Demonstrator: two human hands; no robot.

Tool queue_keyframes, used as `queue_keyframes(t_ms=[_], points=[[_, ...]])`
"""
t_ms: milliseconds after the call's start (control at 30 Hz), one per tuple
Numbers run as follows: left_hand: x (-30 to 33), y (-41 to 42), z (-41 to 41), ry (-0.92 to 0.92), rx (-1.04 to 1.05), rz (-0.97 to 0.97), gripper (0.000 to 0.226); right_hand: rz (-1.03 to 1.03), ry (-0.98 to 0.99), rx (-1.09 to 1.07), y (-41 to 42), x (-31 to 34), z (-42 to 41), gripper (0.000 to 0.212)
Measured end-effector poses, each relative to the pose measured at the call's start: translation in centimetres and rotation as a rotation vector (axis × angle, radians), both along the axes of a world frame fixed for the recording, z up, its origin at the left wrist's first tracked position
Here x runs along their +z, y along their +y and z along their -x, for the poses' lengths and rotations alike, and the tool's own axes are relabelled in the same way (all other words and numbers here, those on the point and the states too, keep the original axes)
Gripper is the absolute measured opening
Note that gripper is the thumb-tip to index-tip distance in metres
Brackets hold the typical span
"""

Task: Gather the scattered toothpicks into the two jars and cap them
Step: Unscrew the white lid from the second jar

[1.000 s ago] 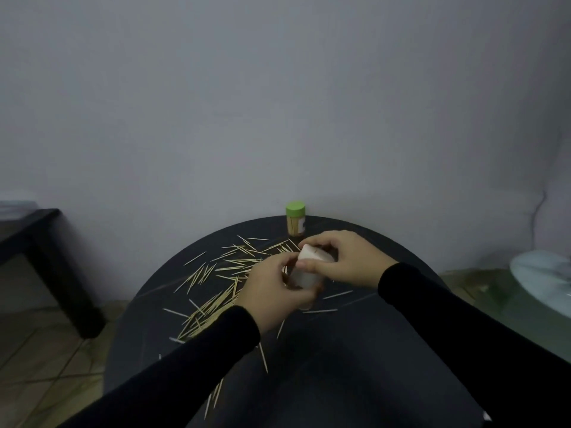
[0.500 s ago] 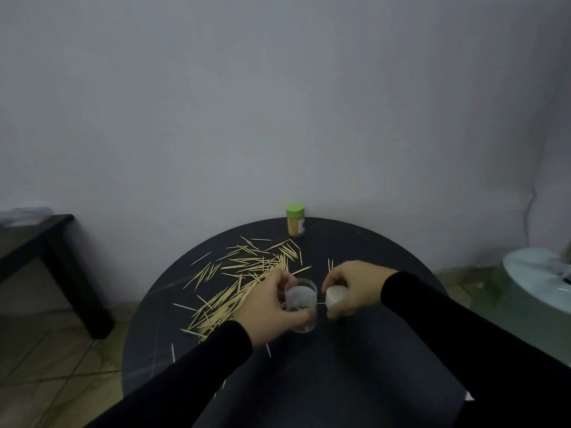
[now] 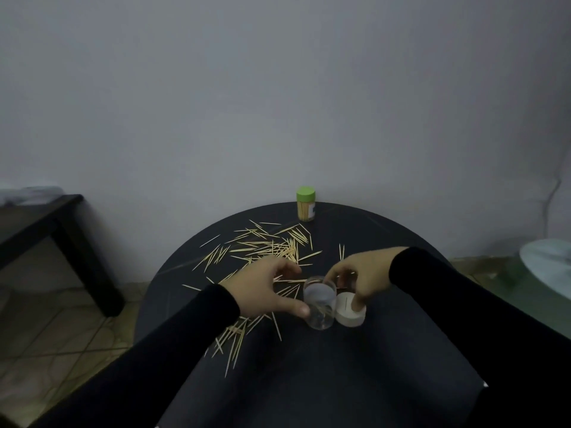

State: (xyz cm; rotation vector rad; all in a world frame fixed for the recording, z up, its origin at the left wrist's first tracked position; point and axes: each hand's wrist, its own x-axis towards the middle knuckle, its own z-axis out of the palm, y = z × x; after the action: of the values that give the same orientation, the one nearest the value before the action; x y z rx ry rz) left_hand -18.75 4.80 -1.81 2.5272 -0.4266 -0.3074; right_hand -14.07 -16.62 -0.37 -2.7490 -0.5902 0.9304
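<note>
A clear uncapped jar [image 3: 320, 304] stands upright on the round black table [image 3: 386, 359]. My left hand [image 3: 265, 288] touches its left side with the thumb, fingers loosely curled. A white cap [image 3: 350, 312] rests on the table right beside the jar, under the thumb and fingers of my right hand [image 3: 360, 278]. Several loose toothpicks [image 3: 265, 247] lie scattered across the table's left and far part. A second jar with a green cap [image 3: 306, 207], filled with toothpicks, stands at the far edge.
A dark low table [image 3: 58, 230] stands on the left over tiled floor. A pale round object [image 3: 548, 267] sits at the right edge. The wall is close behind the round table.
The white cap came off the jar in my right hand and was lowered onto the table beside it. The jar was set upright, my left hand easing its hold.
</note>
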Motion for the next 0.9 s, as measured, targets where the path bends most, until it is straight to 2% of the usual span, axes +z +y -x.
queue_keyframes(t_ms=[133, 200, 400, 733, 900], points=[[-0.5, 1.9, -0.3, 0.029, -0.045, -0.177, 0.030, -0.108, -0.133, -0.036, 0.2, -1.2, -0.8, 0.031], [-1.1, 2.1, -0.4, 0.056, -0.116, -0.270, 0.024, -0.116, -0.215, -0.053, 0.5, -1.9, -1.0, 0.024], [-2.5, 2.5, -1.3, -0.049, -0.181, -0.339, 0.016, -0.104, -0.357, -0.045, 2.1, -3.8, -1.7, 0.026], [-4.0, 2.7, -4.4, -0.171, -0.134, -0.282, 0.010, -0.148, -0.350, -0.061, 2.3, -4.6, -3.9, 0.015], [-4.5, 1.4, -6.8, -0.182, -0.158, -0.259, 0.010, -0.181, -0.359, -0.144, 0.8, -4.6, -4.9, 0.013]])
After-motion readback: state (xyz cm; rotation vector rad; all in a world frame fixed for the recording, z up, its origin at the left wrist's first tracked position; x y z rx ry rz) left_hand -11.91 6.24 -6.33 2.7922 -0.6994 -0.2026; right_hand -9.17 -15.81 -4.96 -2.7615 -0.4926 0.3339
